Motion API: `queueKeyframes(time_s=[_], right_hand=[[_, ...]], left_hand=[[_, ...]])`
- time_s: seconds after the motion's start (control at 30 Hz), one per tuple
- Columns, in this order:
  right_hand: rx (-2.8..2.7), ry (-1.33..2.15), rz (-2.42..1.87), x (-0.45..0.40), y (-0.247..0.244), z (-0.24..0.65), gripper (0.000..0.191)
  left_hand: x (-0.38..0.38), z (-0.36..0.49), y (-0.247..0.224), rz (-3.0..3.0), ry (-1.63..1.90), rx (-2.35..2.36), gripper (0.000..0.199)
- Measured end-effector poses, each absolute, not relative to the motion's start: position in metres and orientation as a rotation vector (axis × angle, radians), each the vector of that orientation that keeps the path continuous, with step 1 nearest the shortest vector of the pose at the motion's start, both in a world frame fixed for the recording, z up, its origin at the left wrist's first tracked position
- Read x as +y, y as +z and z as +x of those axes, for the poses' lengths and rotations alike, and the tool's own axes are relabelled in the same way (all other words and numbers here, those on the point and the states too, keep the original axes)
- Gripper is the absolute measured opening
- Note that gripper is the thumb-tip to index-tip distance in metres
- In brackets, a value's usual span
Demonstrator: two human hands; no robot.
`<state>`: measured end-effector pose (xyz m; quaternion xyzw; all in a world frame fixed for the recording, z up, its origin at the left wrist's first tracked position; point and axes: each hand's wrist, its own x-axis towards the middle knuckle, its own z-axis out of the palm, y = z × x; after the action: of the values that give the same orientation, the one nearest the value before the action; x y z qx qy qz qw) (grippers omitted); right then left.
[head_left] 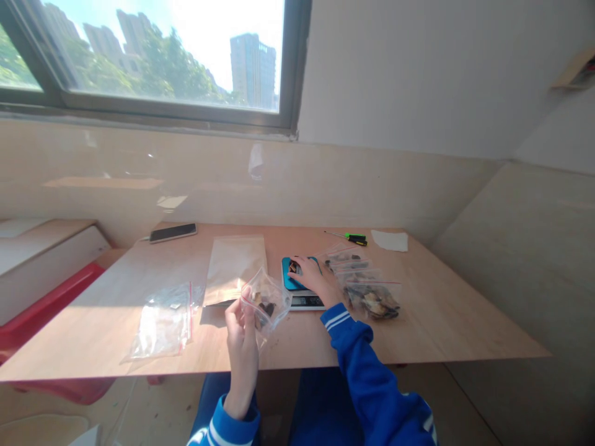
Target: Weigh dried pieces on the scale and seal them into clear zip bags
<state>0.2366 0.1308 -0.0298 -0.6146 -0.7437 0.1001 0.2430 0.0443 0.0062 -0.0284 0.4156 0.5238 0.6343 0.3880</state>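
My left hand pinches a clear zip bag by its edge, fingers closed. Several dark and tan dried pieces lie inside this bag, which hangs just left of a small kitchen scale with a blue top. On the blue top sits a small heap of brown dried pieces. Over the scale, my right hand curls its fingers round these pieces and partly hides them. To the right are several filled zip bags holding similar brown pieces.
Flat clear zip bags lie on the left of the wooden table. A tan paper pouch is behind the left hand. Along the back are a phone, screwdrivers and white paper. A red stool stands at left.
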Motion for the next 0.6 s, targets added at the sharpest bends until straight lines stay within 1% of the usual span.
queueKeyframes(time_s=[0.17, 0.27, 0.4, 0.6], right_hand=[[-1.969, 0.329, -1.681, 0.115, -0.009, 0.241, 0.044], [-1.926, 0.364, -1.685, 0.109, -0.003, 0.243, 0.043], [-1.885, 0.42, -1.661, 0.107, -0.005, 0.244, 0.043], [-1.842, 0.505, -1.574, 0.113, -0.018, 0.249, 0.039]], left_hand=[[0.005, 0.04, -0.024, 1.029, 1.569, 1.39, 0.052], [0.005, 0.039, -0.023, 1.023, 1.576, 1.378, 0.05], [0.005, 0.041, -0.023, 1.023, 1.587, 1.348, 0.046], [0.006, 0.044, -0.023, 1.042, 1.562, 1.319, 0.048]])
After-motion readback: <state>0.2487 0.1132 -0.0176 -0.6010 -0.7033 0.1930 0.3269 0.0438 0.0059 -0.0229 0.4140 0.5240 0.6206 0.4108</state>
